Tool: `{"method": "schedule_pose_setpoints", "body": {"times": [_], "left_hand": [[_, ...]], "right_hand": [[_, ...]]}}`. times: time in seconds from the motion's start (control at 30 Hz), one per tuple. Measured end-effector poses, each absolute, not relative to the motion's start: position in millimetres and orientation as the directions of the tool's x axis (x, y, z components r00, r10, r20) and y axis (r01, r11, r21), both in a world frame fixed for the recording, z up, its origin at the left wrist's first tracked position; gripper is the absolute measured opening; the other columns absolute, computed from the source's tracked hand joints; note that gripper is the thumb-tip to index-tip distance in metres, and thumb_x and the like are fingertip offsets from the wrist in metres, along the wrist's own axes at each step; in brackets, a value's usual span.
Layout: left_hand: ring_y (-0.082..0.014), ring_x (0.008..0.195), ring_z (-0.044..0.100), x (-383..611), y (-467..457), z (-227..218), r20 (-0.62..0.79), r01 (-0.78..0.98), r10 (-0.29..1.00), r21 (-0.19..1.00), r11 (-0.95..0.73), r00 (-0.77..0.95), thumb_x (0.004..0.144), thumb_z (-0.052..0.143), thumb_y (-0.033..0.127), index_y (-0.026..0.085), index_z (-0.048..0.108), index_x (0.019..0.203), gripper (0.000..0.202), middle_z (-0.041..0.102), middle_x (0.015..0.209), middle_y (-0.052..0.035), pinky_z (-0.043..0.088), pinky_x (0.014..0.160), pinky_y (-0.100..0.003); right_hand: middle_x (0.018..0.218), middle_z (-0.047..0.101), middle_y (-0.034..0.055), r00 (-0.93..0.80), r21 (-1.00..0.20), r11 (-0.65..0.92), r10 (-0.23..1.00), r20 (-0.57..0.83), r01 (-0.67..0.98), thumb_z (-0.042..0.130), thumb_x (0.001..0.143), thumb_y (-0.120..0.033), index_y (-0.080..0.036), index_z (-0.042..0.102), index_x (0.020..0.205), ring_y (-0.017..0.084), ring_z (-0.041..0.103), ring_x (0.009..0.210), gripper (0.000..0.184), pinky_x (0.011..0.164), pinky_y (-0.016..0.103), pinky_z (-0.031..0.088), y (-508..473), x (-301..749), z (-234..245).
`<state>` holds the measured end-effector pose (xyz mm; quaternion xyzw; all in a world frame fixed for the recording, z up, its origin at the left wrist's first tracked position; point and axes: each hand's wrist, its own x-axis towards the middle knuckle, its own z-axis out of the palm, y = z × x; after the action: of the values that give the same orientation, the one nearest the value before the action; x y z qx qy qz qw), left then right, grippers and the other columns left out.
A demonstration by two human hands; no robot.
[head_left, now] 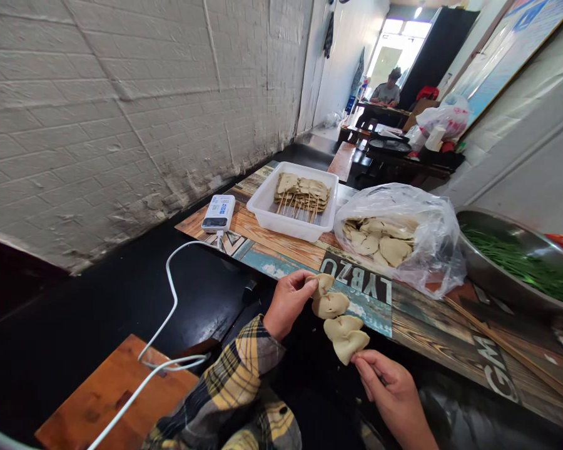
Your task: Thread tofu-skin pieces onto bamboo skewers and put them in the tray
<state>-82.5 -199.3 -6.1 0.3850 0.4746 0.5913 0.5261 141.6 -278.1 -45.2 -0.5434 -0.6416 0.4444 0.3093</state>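
Slices [331, 305] between both hands [287, 305] [390, 387]

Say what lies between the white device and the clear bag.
The white tub with skewered pieces inside stands between the device and bag in the head view.

Daylight glares through the far doorway [406, 39], leaving the foreground dimmer.

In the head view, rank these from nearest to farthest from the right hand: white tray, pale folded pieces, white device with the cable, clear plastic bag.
From the right hand:
1. Pale folded pieces: at its fingertips.
2. Clear plastic bag: ahead.
3. White tray: ahead, left of the bag.
4. White device: farthest left, past the tray.
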Motion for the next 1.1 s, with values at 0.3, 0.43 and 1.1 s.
{"method": "schedule_pose_setpoints", "body": {"times": [0.3, 0.43, 1.1], "left_hand": [[-0.0142, 0.066, 0.048, -90, -199, -3, 0.112, 0.051, 0.981, 0.993, -0.105, -0.158, 0.076, 0.061, 0.025, 0.016, 0.067, 0.067, 0.014, 0.057, 0.065, -0.0009, 0.036, 0.064, -0.025], [-0.0140, 0.065, 0.048, -92, -200, -2, 0.122, 0.085, 0.983, 0.990, -0.110, -0.140, 0.077, 0.059, 0.025, 0.016, 0.065, 0.066, 0.015, 0.057, 0.065, -0.0009, 0.036, 0.064, -0.025], [-0.0139, 0.072, 0.055, -87, -200, -8, -0.157, -0.587, 0.985, 0.792, 0.168, 0.070, 0.073, 0.072, 0.051, 0.012, 0.070, 0.085, 0.040, 0.065, 0.080, -0.0061, 0.041, 0.068, -0.025]], "right_hand": [[0.051, 0.042, -0.0051, -0.231, -0.929, -0.057, 0.961, -0.150, 0.366, 0.054, 0.090, -0.051, -0.016, 0.068, 0.079, 0.010, 0.039, 0.044, 0.040, 0.045, 0.022, 0.031, -278, 136, -34], [0.049, 0.038, -0.0063, -0.230, -0.943, -0.087, 0.959, -0.166, 0.321, 0.054, 0.090, -0.052, -0.016, 0.067, 0.077, 0.009, 0.035, 0.043, 0.041, 0.045, 0.022, 0.029, -278, 132, -33], [0.042, 0.039, -0.0065, -0.176, -0.976, -0.195, 0.962, -0.210, 0.099, 0.061, 0.081, -0.060, -0.015, 0.066, 0.073, 0.008, 0.032, 0.039, 0.046, 0.038, 0.020, 0.023, -275, 117, -44]]}}
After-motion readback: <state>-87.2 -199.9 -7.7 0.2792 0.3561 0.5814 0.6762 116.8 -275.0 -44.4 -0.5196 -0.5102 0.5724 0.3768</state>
